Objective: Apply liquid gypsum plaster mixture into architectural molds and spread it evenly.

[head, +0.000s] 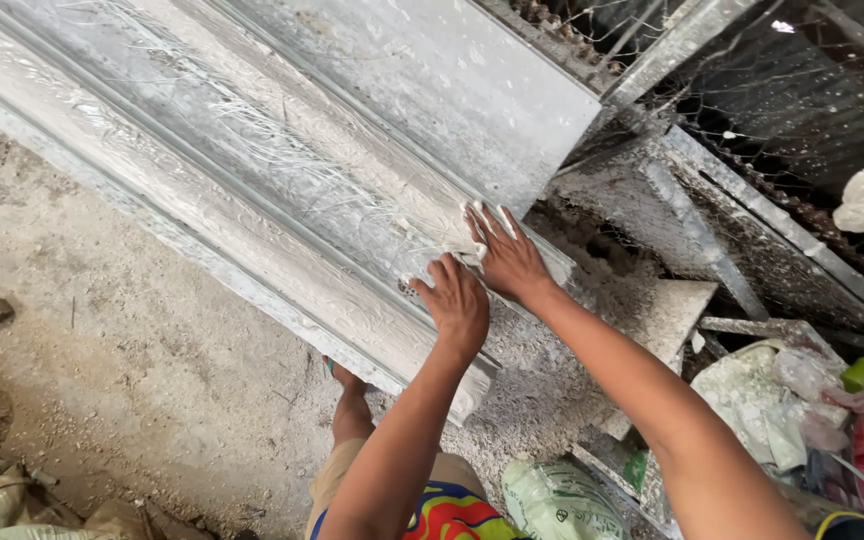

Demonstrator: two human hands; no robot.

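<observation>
White-green sack btm centre; crumpled plastic bags btm right.

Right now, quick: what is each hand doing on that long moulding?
Left hand: open, palm pressed on the wet plaster moulding, holding nothing.
Right hand: open, fingers spread flat on the moulding, holding nothing.

A single head-worn camera looks steeply down from close above the person's own outstretched forearms. It faces a long white plaster moulding running diagonally from upper left, with the dusty floor below it.
</observation>
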